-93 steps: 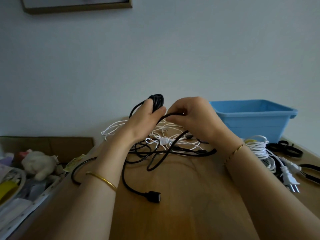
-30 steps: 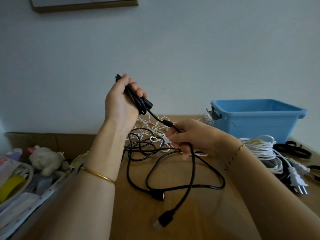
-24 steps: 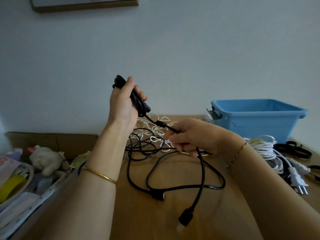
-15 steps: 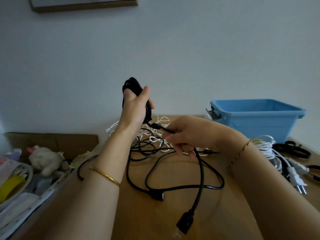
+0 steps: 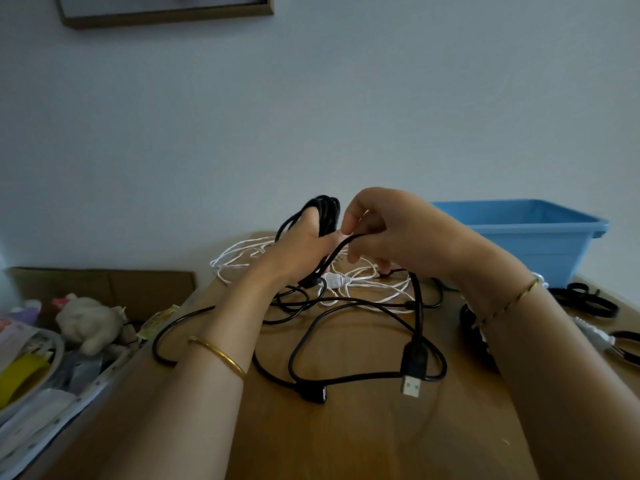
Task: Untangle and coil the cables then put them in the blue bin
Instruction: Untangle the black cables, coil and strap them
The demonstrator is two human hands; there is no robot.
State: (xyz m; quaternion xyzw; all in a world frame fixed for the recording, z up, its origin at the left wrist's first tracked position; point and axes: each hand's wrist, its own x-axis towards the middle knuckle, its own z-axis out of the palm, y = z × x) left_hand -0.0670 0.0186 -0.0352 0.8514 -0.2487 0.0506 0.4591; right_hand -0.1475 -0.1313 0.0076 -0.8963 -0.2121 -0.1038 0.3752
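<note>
1. Head cam, far left: a clutter pile sits beside the counter (image 5: pixel 346 438), with a yellow tape roll (image 5: pixel 20 374), a plush toy (image 5: pixel 88 323) and a cardboard box (image 5: pixel 104 285) behind them.
2. Left hand (image 5: pixel 298 247) is up off the counter, fingers curled tight round a black coil (image 5: pixel 323 211). The loops poke out above the fingers.
3. Under and behind the hands, a thin white cable (image 5: pixel 242 252) lies in a messy tangle on the counter, mixed in with loose loops of black cable (image 5: pixel 301 341). A black connector (image 5: pixel 313 393) lies flat on the wood nearer the camera.
4. Right hand (image 5: pixel 388 230) is right next to the left one, thumb and fingers pinching a strand of the black cable.
5. Another length drops from under that hand to a USB plug (image 5: pixel 412 384). Can't tell if the plug touches the counter.
6. Blue bin (image 5: pixel 530 237) sits at the back right of the counter, behind the right wrist. Can't see what's inside from this angle.
7. Far right: some black loops (image 5: pixel 585 299) and a white plug (image 5: pixel 595 336) lie on the counter by the bin.
</note>
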